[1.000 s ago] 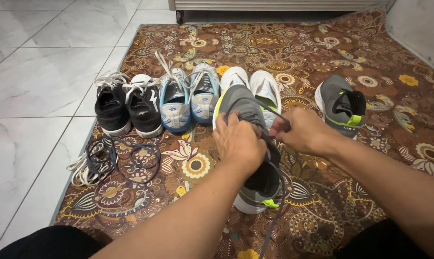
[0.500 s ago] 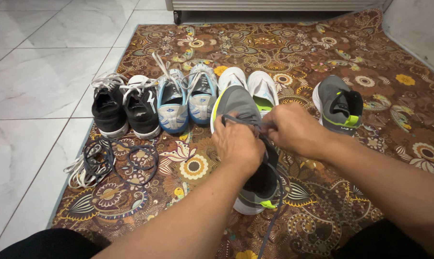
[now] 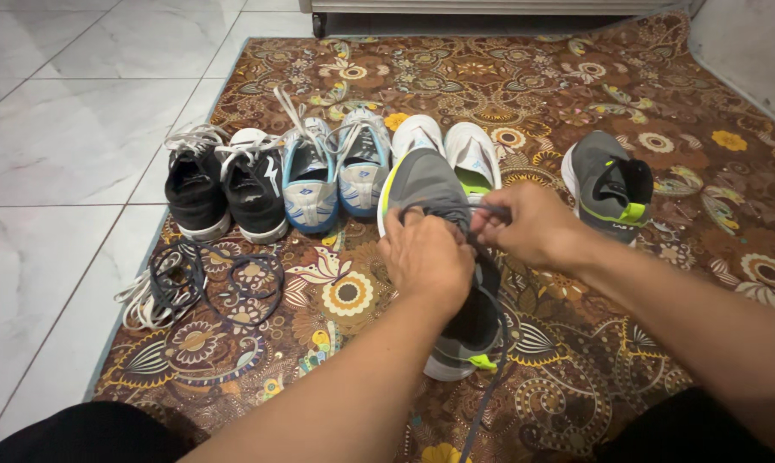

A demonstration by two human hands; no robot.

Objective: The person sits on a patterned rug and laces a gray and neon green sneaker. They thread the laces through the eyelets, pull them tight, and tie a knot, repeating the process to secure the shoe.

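— While both hands work at the middle of the patterned rug [image 3: 662, 77], where is the shoe?
— The grey running shoe [image 3: 430, 184] with yellow-green trim lies toe away from the person, just in front of the white pair [image 3: 446, 141]. The left hand [image 3: 426, 257] rests on its upper with fingers curled down onto the eyelet area; the right hand [image 3: 525, 225] pinches the dark lace [image 3: 490, 208] between thumb and fingertips.
— How far along does the lacing look?
— Early, I'd judge. One crossing shows near the toe, and a long tail of lace hangs past the heel toward the rug's near edge. The upper eyelets are hidden under the hands.
— And the rest?
— Its mate, the other grey shoe [image 3: 609, 182], sits unlaced toward the right edge. The black sneakers [image 3: 225, 184] and the blue pair [image 3: 336, 167] near the left edge carry white laces. Loose laces [image 3: 199, 283] lie heaped at the left edge.
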